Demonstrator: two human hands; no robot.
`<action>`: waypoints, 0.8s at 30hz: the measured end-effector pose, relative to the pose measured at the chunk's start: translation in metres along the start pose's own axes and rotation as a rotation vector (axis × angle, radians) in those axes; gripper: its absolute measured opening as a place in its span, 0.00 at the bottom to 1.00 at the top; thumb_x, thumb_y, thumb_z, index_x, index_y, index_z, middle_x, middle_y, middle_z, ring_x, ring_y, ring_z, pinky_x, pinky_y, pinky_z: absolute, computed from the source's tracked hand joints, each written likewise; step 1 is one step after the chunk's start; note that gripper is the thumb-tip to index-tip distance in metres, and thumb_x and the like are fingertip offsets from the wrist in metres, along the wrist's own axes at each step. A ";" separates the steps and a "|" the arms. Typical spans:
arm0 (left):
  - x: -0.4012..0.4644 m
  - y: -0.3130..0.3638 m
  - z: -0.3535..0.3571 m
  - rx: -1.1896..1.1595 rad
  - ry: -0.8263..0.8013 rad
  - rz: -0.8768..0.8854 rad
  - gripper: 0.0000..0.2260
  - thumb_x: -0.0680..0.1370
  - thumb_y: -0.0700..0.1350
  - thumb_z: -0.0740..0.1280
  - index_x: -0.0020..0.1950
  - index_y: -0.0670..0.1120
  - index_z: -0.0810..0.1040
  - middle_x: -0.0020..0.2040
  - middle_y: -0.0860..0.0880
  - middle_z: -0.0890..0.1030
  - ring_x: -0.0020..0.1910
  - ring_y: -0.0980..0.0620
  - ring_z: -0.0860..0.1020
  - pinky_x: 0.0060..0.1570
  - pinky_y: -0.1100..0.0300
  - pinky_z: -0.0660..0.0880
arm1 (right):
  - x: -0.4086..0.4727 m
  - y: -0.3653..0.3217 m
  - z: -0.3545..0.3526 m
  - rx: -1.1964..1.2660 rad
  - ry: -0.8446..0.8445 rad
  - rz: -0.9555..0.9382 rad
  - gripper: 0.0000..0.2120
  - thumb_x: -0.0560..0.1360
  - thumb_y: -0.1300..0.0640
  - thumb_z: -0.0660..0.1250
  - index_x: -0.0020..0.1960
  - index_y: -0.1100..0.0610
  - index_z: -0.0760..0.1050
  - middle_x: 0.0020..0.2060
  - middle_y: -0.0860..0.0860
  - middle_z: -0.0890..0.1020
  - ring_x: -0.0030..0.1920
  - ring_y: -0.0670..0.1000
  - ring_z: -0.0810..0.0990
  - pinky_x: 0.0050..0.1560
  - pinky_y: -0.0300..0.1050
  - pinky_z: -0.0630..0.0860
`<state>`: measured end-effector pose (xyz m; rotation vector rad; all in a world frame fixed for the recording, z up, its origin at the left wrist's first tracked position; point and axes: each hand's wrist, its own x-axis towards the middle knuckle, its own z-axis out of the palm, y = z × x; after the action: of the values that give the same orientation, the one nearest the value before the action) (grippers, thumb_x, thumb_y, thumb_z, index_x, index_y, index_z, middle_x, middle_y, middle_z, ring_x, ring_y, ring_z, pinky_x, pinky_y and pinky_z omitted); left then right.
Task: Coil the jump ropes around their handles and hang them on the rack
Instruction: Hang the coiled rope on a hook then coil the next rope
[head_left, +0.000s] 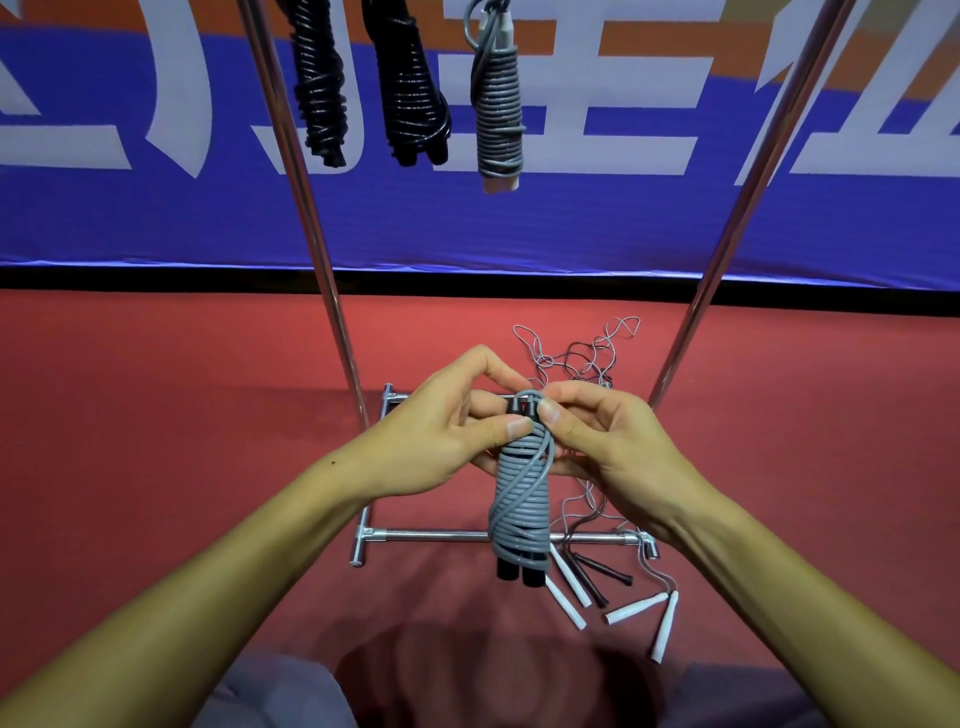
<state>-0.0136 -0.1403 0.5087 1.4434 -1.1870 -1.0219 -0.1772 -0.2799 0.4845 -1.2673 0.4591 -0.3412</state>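
Already three bundles hang from the top of the rack (306, 208): two black ones (318, 88) (410, 83) side by side, and a grey one (497, 104) with white handle ends just right of them. Those look finished.

A fourth rope, the grey rope (519, 493), is held upright in front of the person, between the rack's two poles as seen from the head camera. Its cord is wound in close turns around a pair of black handles, whose ends poke out below the coil. One strand crosses the turns diagonally up to the top. The left hand (441, 431) pinches the upper end of the handles with thumb and fingers, and the right hand (597, 436) is closed on the top of the cord just beside it, thumbs nearly touching. Both hands are clamped on this bundle. My guess is that the winding is done and the loose end is being tucked or looped for hanging; the loop itself is hidden by the fingers.

Still to do: hanging this one, then the loose ropes (582, 364) on the red floor (156, 415) by the rack's base. That tangle shows thin grey and dark cords, with several white handles (566, 597) and dark handles (597, 571) lying near the base bar. At least three ropes seem to remain, though the tangle makes an exact count unsure. So roughly half appears done.
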 end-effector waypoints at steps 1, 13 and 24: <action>0.000 -0.001 0.000 0.001 0.002 0.004 0.09 0.85 0.37 0.66 0.64 0.41 0.69 0.55 0.37 0.86 0.55 0.36 0.86 0.53 0.39 0.84 | 0.000 0.000 0.001 0.006 0.011 -0.010 0.13 0.72 0.51 0.76 0.53 0.55 0.84 0.49 0.62 0.81 0.49 0.59 0.77 0.48 0.50 0.83; -0.001 -0.006 0.012 0.110 0.116 0.101 0.08 0.84 0.37 0.67 0.62 0.44 0.72 0.53 0.43 0.86 0.54 0.44 0.86 0.54 0.54 0.81 | -0.006 -0.003 0.012 -0.009 0.091 -0.146 0.07 0.78 0.64 0.71 0.52 0.66 0.76 0.38 0.50 0.83 0.37 0.47 0.83 0.43 0.43 0.82; 0.000 0.005 0.015 0.041 0.147 0.138 0.16 0.81 0.35 0.71 0.66 0.45 0.73 0.48 0.43 0.87 0.50 0.41 0.87 0.55 0.43 0.84 | -0.009 -0.014 0.009 0.041 0.118 -0.168 0.08 0.72 0.59 0.75 0.48 0.60 0.78 0.42 0.57 0.86 0.39 0.52 0.84 0.42 0.44 0.81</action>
<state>-0.0290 -0.1426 0.5113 1.4220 -1.1882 -0.7875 -0.1802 -0.2717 0.5016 -1.2529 0.4446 -0.5672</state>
